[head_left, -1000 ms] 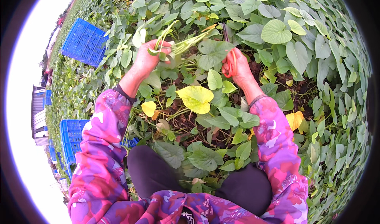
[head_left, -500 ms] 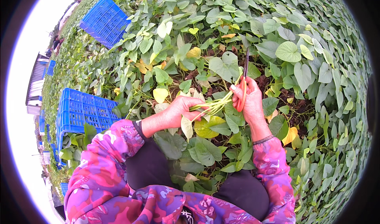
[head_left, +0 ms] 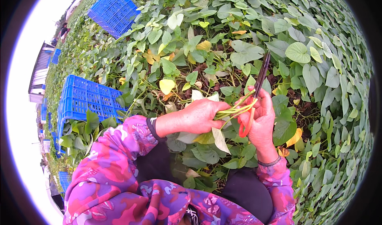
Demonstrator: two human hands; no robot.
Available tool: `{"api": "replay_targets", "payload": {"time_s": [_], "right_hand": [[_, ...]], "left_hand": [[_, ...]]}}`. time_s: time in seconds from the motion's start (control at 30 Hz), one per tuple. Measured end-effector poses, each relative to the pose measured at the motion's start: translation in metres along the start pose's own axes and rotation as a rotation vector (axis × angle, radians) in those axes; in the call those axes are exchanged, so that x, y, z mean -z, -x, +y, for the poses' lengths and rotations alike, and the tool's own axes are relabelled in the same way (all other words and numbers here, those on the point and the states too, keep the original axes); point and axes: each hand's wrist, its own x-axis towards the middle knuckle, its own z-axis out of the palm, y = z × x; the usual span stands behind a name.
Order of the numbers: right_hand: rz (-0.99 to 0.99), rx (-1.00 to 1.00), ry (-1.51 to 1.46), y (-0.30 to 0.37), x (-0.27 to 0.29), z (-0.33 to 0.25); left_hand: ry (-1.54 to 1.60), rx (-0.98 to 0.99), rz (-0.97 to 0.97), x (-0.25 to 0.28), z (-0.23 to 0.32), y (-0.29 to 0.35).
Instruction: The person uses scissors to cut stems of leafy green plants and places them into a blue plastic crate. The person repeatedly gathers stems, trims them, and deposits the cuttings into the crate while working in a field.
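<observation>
My left hand (head_left: 195, 116) is closed around a small bunch of cut green vine stems (head_left: 235, 110), whose ends point right toward my other hand. Pale leaves hang below my left fingers. In my right hand (head_left: 260, 123) is a pair of scissors (head_left: 261, 74) with red handles and long dark blades pointing up and away. The blades look closed together. The stem ends reach the right fingers and cross just by the scissors' handle; whether those fingers also grip them I cannot tell.
Heart-leaved vines (head_left: 314, 105) cover the ground all round, with some yellow leaves. A blue plastic crate (head_left: 91, 99) holding cut leaves (head_left: 81, 137) stands at my left. Another blue crate (head_left: 114, 12) lies tilted farther off. A person (head_left: 64, 31) and a shed (head_left: 39, 72) show far left.
My left hand has moved right with the stems, closer to my right hand. The right hand has shifted slightly right and nearer me, and the scissors have tilted to the right.
</observation>
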Motion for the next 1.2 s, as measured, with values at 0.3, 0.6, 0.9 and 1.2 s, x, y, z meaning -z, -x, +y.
{"api": "replay_targets", "payload": {"time_s": [0.3,0.6,0.9,1.2], "right_hand": [[0.134,-0.245,0.161,0.002,0.019,0.004],[-0.106,-0.550,0.409,0.004,-0.003,0.002],[-0.131,-0.610,0.635,-0.023,-0.031,-0.020],[-0.488,-0.505,0.796,-0.073,-0.092,-0.014]], "left_hand": [[-0.956,0.224,0.475,0.150,-0.075,0.068],[-0.466,0.633,0.758,0.238,-0.250,0.038],[-0.670,0.774,0.031,0.126,-0.267,0.021],[-0.654,0.569,0.638,0.295,-0.280,0.023]]}}
